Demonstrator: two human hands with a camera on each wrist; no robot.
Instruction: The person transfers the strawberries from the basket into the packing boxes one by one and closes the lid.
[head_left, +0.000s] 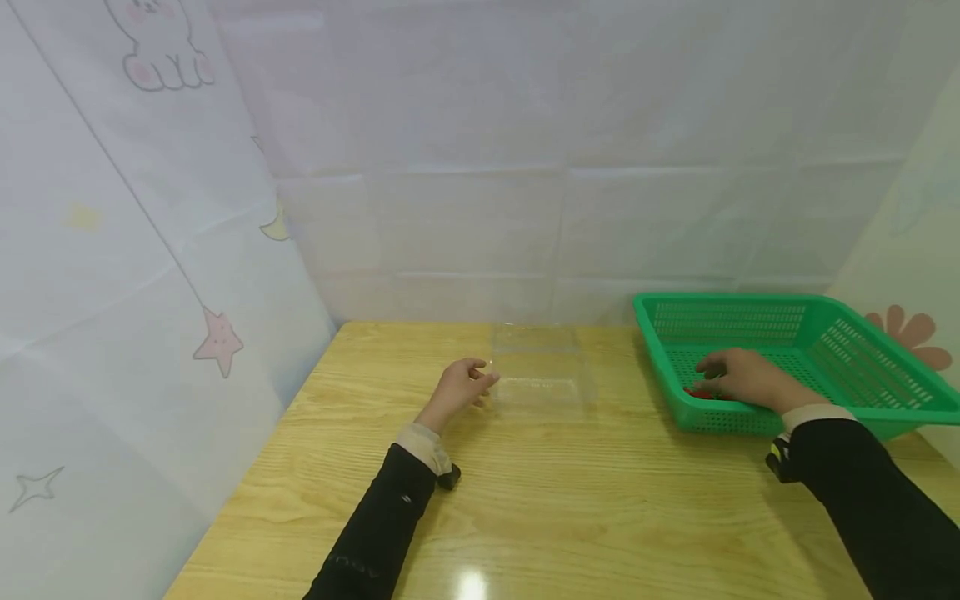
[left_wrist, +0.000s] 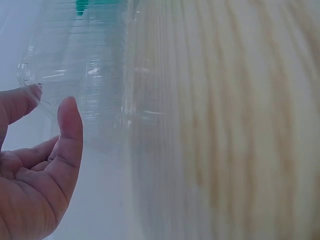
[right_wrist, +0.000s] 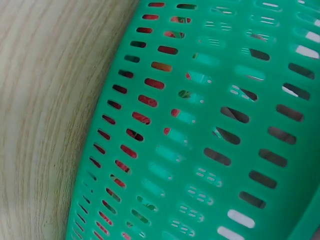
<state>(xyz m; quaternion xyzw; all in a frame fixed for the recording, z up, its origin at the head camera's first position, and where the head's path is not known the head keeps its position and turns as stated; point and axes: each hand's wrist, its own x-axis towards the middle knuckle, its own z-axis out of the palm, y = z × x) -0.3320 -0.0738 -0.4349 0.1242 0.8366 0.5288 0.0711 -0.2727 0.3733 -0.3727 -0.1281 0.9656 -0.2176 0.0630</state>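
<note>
A clear plastic container (head_left: 543,367) stands on the wooden table (head_left: 525,500) near its far edge. My left hand (head_left: 483,382) is at the container's left rim. In the left wrist view a fingertip touches the see-through rim (left_wrist: 85,75), and the thumb (left_wrist: 70,120) stands straight beside it. My right hand (head_left: 711,382) reaches into a green slotted basket (head_left: 862,350), palm down over small red things (head_left: 701,393). Its fingertips are hidden, so any hold on them does not show. The right wrist view shows only the basket wall (right_wrist: 210,150), with red visible through the slots.
The basket sits at the table's right side, close to the right edge. White sheets printed with cartoon shapes wall in the table at the left, back and right. Bare wood stretches between the container and the near edge.
</note>
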